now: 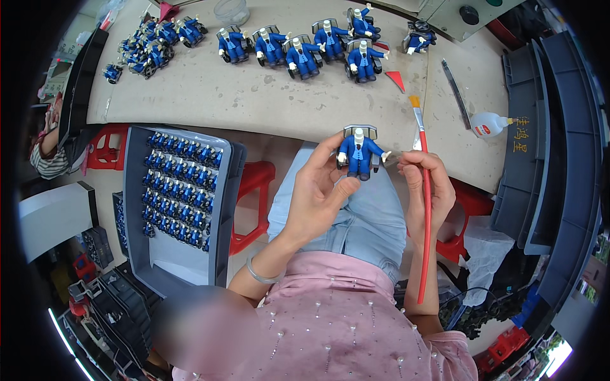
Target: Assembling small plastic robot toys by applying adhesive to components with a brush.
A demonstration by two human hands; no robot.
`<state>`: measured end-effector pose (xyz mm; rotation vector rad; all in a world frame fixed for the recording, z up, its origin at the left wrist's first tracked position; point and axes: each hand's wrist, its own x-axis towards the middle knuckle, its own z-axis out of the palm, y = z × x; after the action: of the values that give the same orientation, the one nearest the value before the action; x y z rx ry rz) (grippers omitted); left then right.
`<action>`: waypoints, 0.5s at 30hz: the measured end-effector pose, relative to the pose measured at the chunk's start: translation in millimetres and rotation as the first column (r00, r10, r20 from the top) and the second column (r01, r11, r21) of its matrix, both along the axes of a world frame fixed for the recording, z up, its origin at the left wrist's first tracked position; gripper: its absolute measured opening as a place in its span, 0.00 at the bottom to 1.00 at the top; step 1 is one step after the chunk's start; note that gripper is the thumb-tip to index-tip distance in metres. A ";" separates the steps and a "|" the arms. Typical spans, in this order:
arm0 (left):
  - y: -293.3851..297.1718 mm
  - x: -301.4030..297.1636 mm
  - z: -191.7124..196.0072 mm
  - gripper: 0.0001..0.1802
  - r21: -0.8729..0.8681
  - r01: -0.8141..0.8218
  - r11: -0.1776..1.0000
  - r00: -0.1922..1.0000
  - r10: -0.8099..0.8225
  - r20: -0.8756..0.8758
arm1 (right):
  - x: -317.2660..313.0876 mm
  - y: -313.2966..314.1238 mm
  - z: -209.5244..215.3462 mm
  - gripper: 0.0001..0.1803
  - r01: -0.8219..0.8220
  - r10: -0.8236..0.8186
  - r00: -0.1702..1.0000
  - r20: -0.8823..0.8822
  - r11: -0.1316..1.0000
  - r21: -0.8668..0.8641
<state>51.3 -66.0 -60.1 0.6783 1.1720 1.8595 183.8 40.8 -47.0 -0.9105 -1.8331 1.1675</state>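
Note:
My left hand point(318, 190) holds up a small figurine point(359, 152) in a blue suit, seated in a grey chair, its head unpainted white. The thumb presses the figure's front and the fingers wrap behind the chair. My right hand point(424, 184) pinches a long red-handled paintbrush point(424, 209); its orange bristle tip points up just right of the figurine, apart from it.
Several more blue-suited figurines point(298, 47) stand in a row on the beige table point(254, 95), with a heap of them point(149, 44) at far left. A grey tray point(136, 209) of blue figures sits at my left. A white glue bottle point(488, 124) lies at right.

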 end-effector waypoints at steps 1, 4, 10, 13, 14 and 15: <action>-0.8 -0.6 2.8 0.34 -0.016 0.027 1.000 0.999 -0.027 0.025 | 0.1 -0.5 -0.3 0.04 -0.010 0.010 1.000 0.002 1.000 -0.010; -3.2 -5.9 -2.7 0.34 -0.009 0.111 0.994 0.987 -0.109 0.120 | -1.5 -3.0 -0.1 0.04 -0.026 0.026 1.000 0.000 1.000 -0.013; -0.8 -13.3 -3.0 0.37 0.205 0.219 0.954 0.770 -0.299 0.564 | -2.9 -5.4 1.8 0.04 -0.048 0.048 0.999 -0.015 0.999 -0.021; -0.3 -14.1 -1.0 0.36 0.240 0.219 0.946 0.698 -0.324 0.638 | -3.3 -5.9 4.5 0.05 -0.048 0.046 0.998 -0.040 0.998 -0.047; -0.1 -13.9 -1.0 0.36 0.258 0.215 0.942 0.673 -0.334 0.659 | -3.2 -6.2 5.0 0.07 -0.047 0.042 0.997 -0.070 0.997 -0.069; 0.0 -13.9 -2.0 0.36 0.258 0.214 0.942 0.674 -0.334 0.659 | -3.0 -6.1 6.4 0.07 -0.048 0.043 0.997 -0.071 0.996 -0.069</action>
<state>37.4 -66.0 -62.2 0.1630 0.3920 1.7113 180.8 34.7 -40.7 -0.8609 -1.7749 1.2831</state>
